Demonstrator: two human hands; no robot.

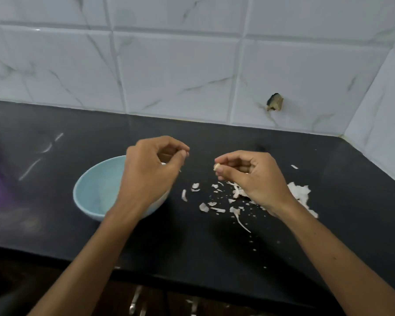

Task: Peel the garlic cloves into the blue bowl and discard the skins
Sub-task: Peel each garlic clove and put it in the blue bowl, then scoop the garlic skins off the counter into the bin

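Two bare forearms enter from the bottom edge and reach over the front of a black, matt worktop [214, 247]. Right hand [253, 179]: raised above the worktop, knuckles up, fingers [235, 158] curled. Its thumb tip and forefinger tip pinch a small pale garlic clove [217, 167], which projects leftward from them. Beneath and beside this hand lie the garlic skins [204, 207] — thin, papery, whitish flakes and curled strips scattered on the worktop, thickest in a heap partly hidden by the wrist. Left hand [151, 172]: held over the right half of the blue bowl [96, 190], fingers curled, thumb tip pressed to forefinger tip; whether a scrap is caught between them cannot be told. The bowl — round, smooth, pale blue — stands on the worktop just left of the skins, its inside partly hidden by the hand. The hands are apart. Behind: a wall of glossy white, grey-veined tiles [180, 71], one with a chipped hole [275, 101].
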